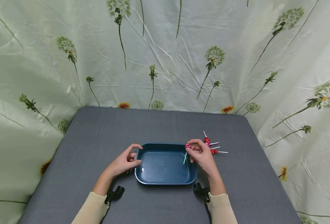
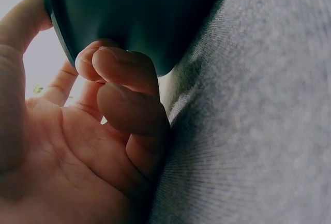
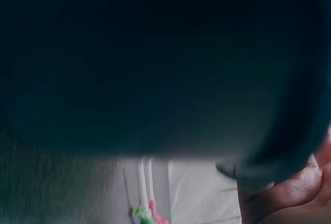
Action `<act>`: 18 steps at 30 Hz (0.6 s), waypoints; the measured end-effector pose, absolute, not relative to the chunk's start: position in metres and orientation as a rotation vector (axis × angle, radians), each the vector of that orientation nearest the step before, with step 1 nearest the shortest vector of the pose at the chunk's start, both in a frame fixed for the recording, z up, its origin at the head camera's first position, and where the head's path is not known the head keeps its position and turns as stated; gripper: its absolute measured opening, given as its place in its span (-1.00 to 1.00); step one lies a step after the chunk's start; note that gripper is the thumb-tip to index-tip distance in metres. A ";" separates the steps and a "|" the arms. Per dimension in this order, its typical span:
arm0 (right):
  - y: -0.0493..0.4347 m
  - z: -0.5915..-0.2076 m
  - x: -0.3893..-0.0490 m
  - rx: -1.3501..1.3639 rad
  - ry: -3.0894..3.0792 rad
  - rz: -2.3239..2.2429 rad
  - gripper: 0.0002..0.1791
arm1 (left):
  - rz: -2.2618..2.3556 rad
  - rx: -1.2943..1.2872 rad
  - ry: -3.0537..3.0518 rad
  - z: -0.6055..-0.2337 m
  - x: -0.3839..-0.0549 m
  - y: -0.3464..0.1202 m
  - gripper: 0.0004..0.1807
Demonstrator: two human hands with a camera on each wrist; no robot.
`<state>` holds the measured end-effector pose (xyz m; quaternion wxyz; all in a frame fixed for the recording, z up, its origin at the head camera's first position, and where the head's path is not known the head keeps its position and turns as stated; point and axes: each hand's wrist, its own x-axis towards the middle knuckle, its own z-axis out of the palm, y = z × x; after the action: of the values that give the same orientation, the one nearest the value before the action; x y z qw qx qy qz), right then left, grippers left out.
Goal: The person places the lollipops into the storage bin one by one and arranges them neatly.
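A dark blue rectangular tray (image 1: pixel 165 174) rests on the grey table. My left hand (image 1: pixel 124 160) grips its left end, thumb at the rim and the other fingers bent against the outer wall, as the left wrist view shows. Above the tray's right end, my right hand (image 1: pixel 203 155) pinches a red-wrapped lollipop (image 1: pixel 188 145) between thumb and fingertips. Its stick (image 1: pixel 185 158), greenish at the lower end, points down over the tray. In the right wrist view the tray wall (image 3: pixel 155 79) hides most of that hand and the held lollipop.
Several lollipops (image 1: pixel 207 140) with red and pink wrappers and white sticks lie on the table beyond the right hand, partly covered by it. A floral curtain (image 1: pixel 167 56) hangs behind the grey tabletop (image 1: pixel 111 124) and along its sides.
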<state>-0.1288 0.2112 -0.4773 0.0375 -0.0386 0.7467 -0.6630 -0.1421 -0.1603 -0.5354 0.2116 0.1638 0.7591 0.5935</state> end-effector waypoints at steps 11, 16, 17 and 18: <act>0.184 -0.472 -0.130 -0.117 2.213 -1.986 -0.67 | 1.649 0.465 2.110 -0.535 -0.143 -0.160 -0.42; 0.173 -0.474 -0.128 -0.144 2.203 -1.957 -0.69 | 1.652 0.465 2.108 -0.535 -0.142 -0.160 -0.41; 0.171 -0.475 -0.128 -0.148 2.202 -1.953 -0.69 | 1.650 0.464 2.109 -0.535 -0.142 -0.160 -0.41; 0.169 -0.475 -0.128 -0.149 2.198 -1.949 -0.70 | 1.650 0.465 2.110 -0.535 -0.142 -0.160 -0.40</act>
<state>-0.1282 0.1695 -0.4747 0.0998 -0.0503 0.7437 -0.6592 -0.1418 -0.1598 -0.5347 0.2101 0.1672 0.7589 0.5933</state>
